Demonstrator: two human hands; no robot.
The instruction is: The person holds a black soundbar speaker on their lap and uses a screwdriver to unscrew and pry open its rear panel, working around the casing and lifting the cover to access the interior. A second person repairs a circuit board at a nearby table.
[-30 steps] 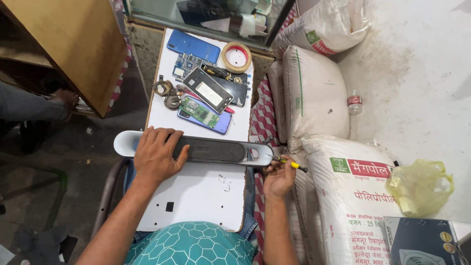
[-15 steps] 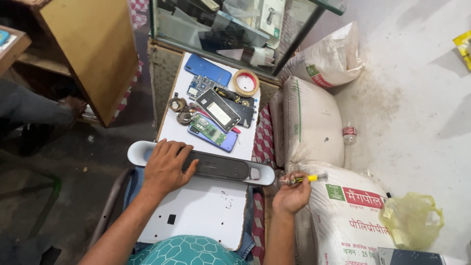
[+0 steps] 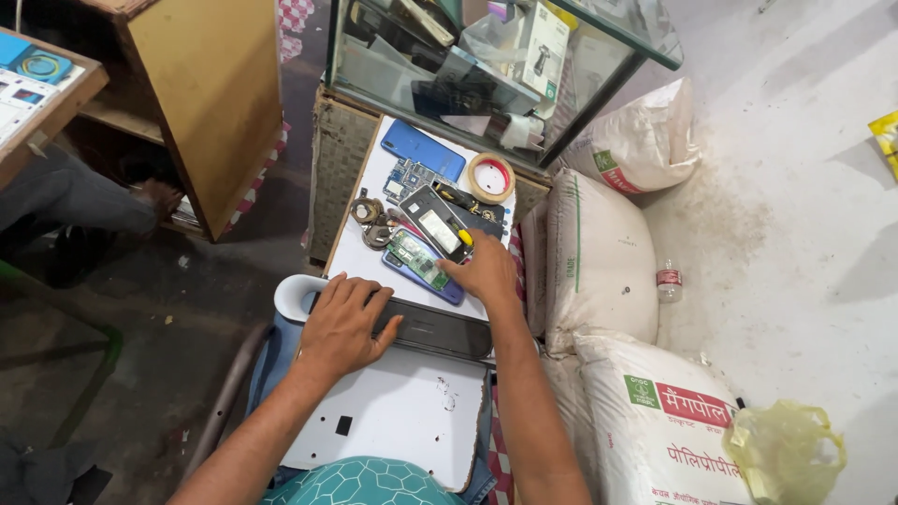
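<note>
My left hand [image 3: 344, 323] lies flat, fingers spread, on a long dark speaker bar [image 3: 430, 329] with a white end cap [image 3: 292, 297], which rests across the near edge of a small white table [image 3: 360, 254]. Over the table my right hand [image 3: 484, 271] is closed on a yellow-handled screwdriver [image 3: 465, 238]. Its knuckles are at an opened phone with a green circuit board [image 3: 418, 261] and a black phone frame [image 3: 434, 223]. A white panel [image 3: 393, 416] lies on my lap.
Further back on the table lie a blue phone [image 3: 423, 150], a tape roll [image 3: 491, 178], a bare circuit board [image 3: 404, 180] and wire coils [image 3: 367, 211]. A glass showcase [image 3: 486, 65] stands behind it and white sacks [image 3: 599, 262] on the right. A wooden cabinet [image 3: 210, 93] and another person's leg [image 3: 65, 196] are to the left.
My right hand has moved with the screwdriver from the speaker's right end by the sacks, up and left onto the table by the opened phones. My left hand stays on the speaker.
</note>
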